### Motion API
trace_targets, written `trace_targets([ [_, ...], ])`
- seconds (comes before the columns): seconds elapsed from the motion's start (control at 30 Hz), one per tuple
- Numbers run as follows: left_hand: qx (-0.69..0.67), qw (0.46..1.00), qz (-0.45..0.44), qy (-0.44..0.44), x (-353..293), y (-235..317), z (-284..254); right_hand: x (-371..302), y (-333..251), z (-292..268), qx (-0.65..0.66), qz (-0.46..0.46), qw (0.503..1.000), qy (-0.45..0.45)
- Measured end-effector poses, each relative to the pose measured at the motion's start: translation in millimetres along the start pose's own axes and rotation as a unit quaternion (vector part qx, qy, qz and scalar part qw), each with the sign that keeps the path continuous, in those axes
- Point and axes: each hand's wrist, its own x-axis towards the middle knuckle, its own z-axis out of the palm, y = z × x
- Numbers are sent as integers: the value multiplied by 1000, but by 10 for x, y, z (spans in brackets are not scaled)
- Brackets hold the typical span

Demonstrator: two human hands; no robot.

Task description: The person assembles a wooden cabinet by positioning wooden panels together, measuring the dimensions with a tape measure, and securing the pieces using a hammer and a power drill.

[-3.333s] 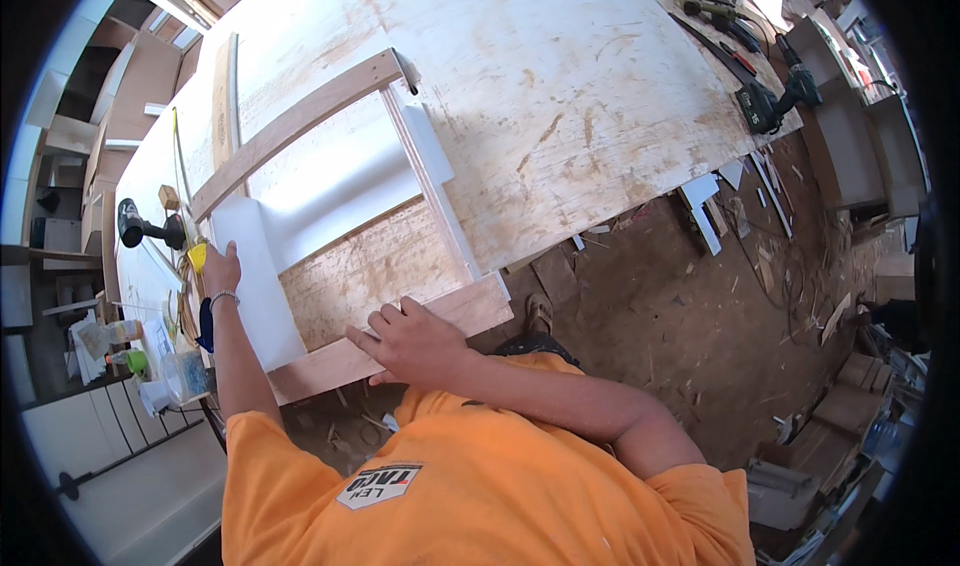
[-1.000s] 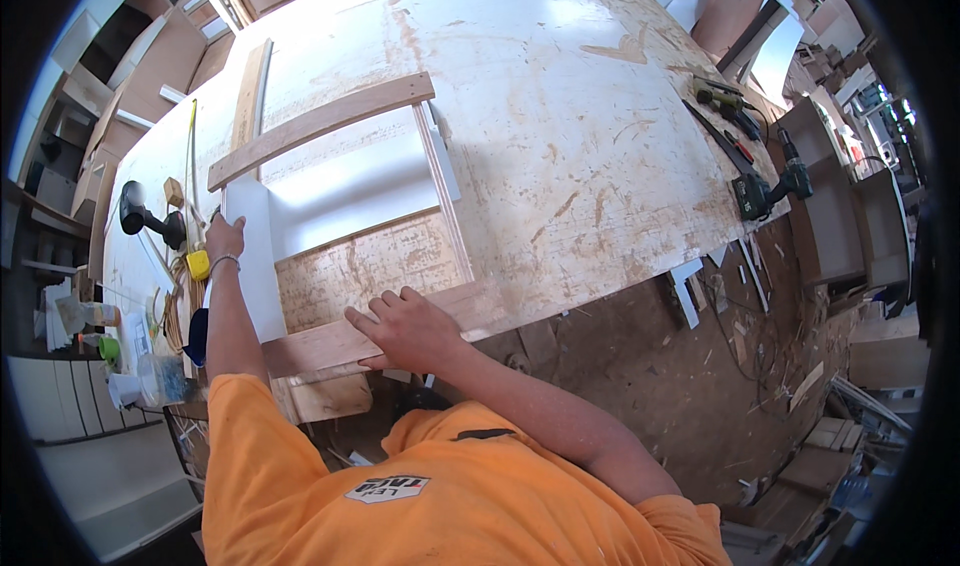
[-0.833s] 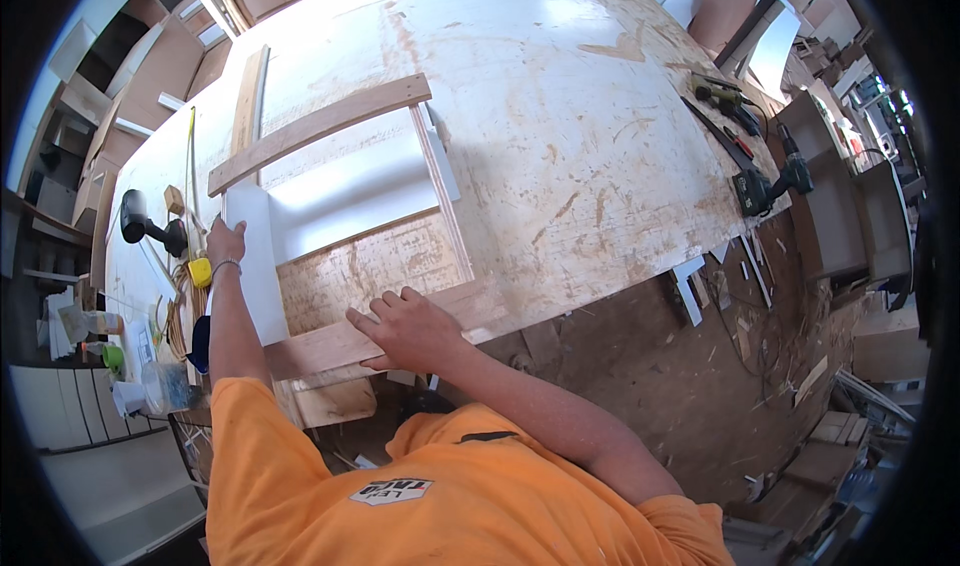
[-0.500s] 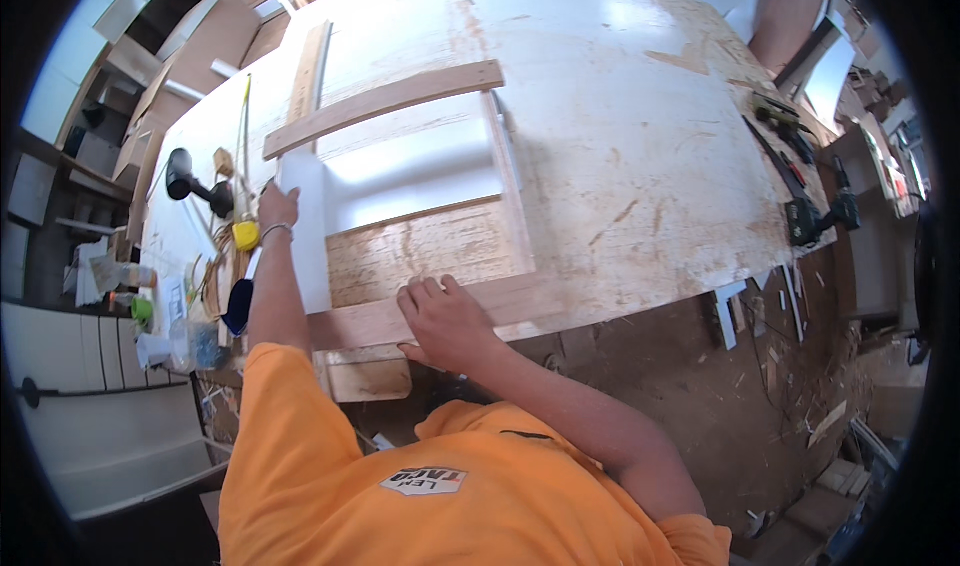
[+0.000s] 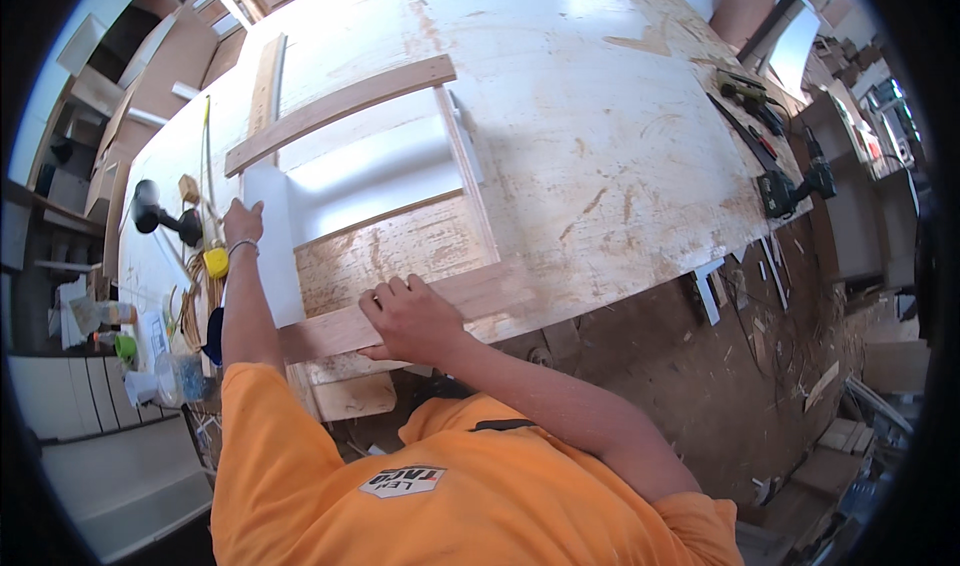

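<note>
A wooden frame lies on the worktable, with a white left side panel [image 5: 270,246], a narrow right side piece [image 5: 468,171] and a brown strip [image 5: 340,108] across its far end. My left hand [image 5: 243,224] holds the outer edge of the white panel, thumb on the inner side and fingers mostly hidden. My right hand [image 5: 412,318] grips the near wooden strip [image 5: 325,334]; its fingers bend over the top and the thumb sits at the near edge. A white board [image 5: 375,188] spans the middle of the frame.
Left of the frame lie a black-headed mallet [image 5: 147,206], a yellow tape measure [image 5: 216,262] with its blade out, and a small wood block [image 5: 188,188]. A cordless drill [image 5: 795,186] and another green tool [image 5: 745,96] rest along the table's right edge. Offcuts [image 5: 708,291] litter the floor.
The whole view has shifted, so the table and frame appear farther left. Both hands keep their places on the frame, the left on the white panel and the right on the near strip.
</note>
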Motion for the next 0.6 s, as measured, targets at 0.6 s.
trace_targets([
  [0.6,34,999,11,2,409,89,111,230,203,44,-9,15,1000,3],
])
